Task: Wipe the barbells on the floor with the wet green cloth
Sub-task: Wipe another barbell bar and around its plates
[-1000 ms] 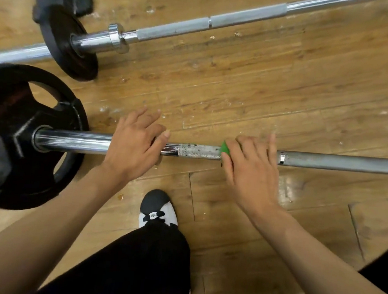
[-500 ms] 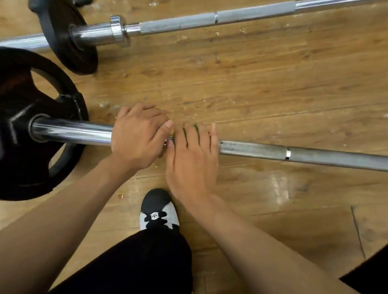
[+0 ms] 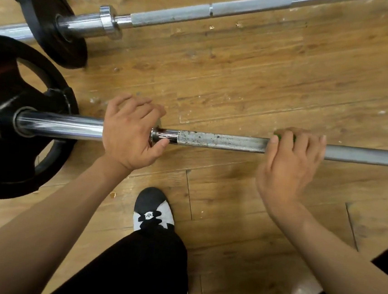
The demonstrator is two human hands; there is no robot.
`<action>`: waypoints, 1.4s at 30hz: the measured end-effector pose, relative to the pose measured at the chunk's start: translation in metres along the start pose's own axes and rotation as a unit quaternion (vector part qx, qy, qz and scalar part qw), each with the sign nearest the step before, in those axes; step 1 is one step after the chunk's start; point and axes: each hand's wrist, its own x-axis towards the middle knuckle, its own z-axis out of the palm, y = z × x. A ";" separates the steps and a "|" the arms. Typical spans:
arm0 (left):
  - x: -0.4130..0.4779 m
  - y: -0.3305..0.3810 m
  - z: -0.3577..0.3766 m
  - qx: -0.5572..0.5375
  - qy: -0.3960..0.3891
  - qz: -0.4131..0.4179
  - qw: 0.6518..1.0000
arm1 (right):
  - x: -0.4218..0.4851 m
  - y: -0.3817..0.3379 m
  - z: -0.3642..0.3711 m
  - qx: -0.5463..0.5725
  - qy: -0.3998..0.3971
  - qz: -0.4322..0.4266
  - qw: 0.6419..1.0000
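Our left hand [image 3: 130, 133] curls its fingers [image 3: 135, 105] round the near barbell [image 3: 224, 142] at the collar, just right of the big black plate [image 3: 0, 128]. Our right hand [image 3: 288, 165], well apart from the left fingers, grips the knurled shaft with the green cloth [image 3: 281, 135] peeking out under its fingers. Beyond both hands' fingers, the scuffed, white-flecked wooden floor [image 3: 242, 80] carries a second barbell [image 3: 237, 8] with a smaller plate [image 3: 50, 26]. Our shoe [image 3: 152, 209] stands nearer us than the fingers.

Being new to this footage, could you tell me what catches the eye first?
The left hand grips the near barbell at its collar; the right hand wraps a green cloth round its speckled knurled shaft. A big black weight plate fills the left edge, a second barbell lying beyond on the wooden floor.
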 end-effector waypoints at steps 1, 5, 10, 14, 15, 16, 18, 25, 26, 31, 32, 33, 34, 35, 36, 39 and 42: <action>0.001 -0.001 -0.002 0.006 -0.004 0.000 1.000 | -0.003 -0.025 0.004 0.012 -0.004 -0.002 1.000; 0.008 -0.002 -0.008 0.002 -0.057 0.006 0.998 | -0.015 -0.117 0.020 0.061 -0.068 -0.105 0.990; 0.010 -0.015 -0.031 -0.052 -0.140 0.066 0.987 | 0.001 -0.092 0.021 0.055 -0.077 -0.273 0.957; -0.022 -0.044 -0.044 0.002 -0.177 0.096 0.980 | 0.016 0.012 0.001 -0.007 -0.043 -0.265 0.963; -0.029 -0.047 -0.044 0.022 -0.184 0.104 0.977 | 0.018 0.027 -0.003 -0.017 -0.046 -0.279 0.959; -0.034 -0.047 -0.043 0.041 -0.183 0.111 0.976 | 0.019 0.035 -0.004 -0.025 -0.053 -0.301 0.952; -0.038 -0.045 -0.037 0.061 -0.174 0.119 0.976 | 0.017 0.032 -0.001 -0.040 -0.056 -0.313 0.947; -0.041 -0.048 -0.035 0.078 -0.167 0.133 0.974 | -0.011 -0.061 0.022 -0.027 -0.014 -0.284 0.958; -0.040 -0.047 -0.035 0.074 -0.176 0.132 0.973 | -0.015 -0.088 0.027 -0.010 -0.015 -0.286 0.958; -0.034 -0.043 -0.045 0.055 -0.212 0.103 0.970 | -0.017 -0.139 0.027 0.068 -0.092 -0.261 0.959; -0.034 -0.042 -0.046 0.048 -0.217 0.101 0.970 | -0.015 -0.124 0.024 0.069 -0.097 -0.268 0.956; -0.035 -0.042 -0.046 0.040 -0.225 0.100 0.968 | -0.012 -0.106 0.019 0.061 -0.097 -0.271 0.956; -0.035 -0.043 -0.047 0.031 -0.231 0.101 0.967 | -0.008 -0.085 0.013 0.047 -0.096 -0.267 0.958; -0.036 -0.041 -0.047 0.022 -0.231 0.102 0.967 | -0.003 -0.061 0.006 0.027 -0.101 -0.258 0.960; -0.037 -0.041 -0.047 0.017 -0.229 0.103 0.968 | 0.000 -0.038 0.000 0.010 -0.111 -0.247 0.963; -0.045 -0.038 -0.047 0.012 -0.210 0.099 0.973 | 0.009 0.026 -0.024 -0.034 -0.125 -0.219 0.967; -0.052 -0.033 -0.050 0.001 -0.201 0.092 0.975 | 0.008 0.041 -0.031 -0.051 -0.121 -0.170 0.977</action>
